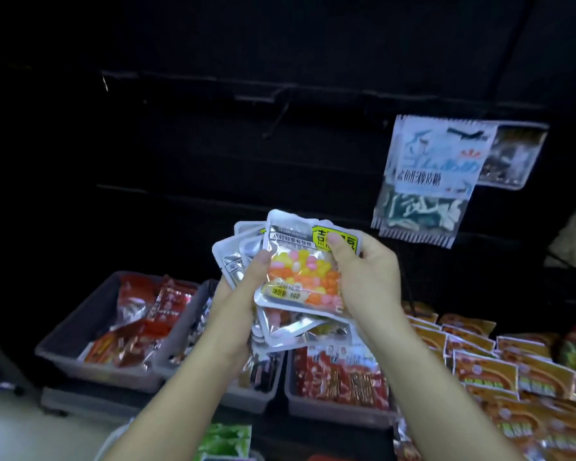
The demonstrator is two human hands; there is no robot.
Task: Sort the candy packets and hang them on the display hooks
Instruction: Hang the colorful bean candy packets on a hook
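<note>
I hold a fanned stack of silver candy packets [300, 274] in front of a dark display wall. The front packet has a clear window showing yellow, pink and orange sweets and a yellow label at its top right. My left hand [243, 294] grips the stack's left side, thumb on the front packet. My right hand [366, 274] grips the right side, thumb pressed on the yellow label. A bare black display hook [278, 119] sticks out of the wall above the stack. To the upper right, a blue-and-white candy packet [429, 181] hangs on another hook.
Grey bins [80, 344] below hold red and silver packets. A middle bin [246, 397] and a right bin [330, 410] sit under my forearms. Orange packets [486, 367] are stacked at the right. Green packets [226, 440] lie at the bottom. Another packet [512, 154] hangs far right.
</note>
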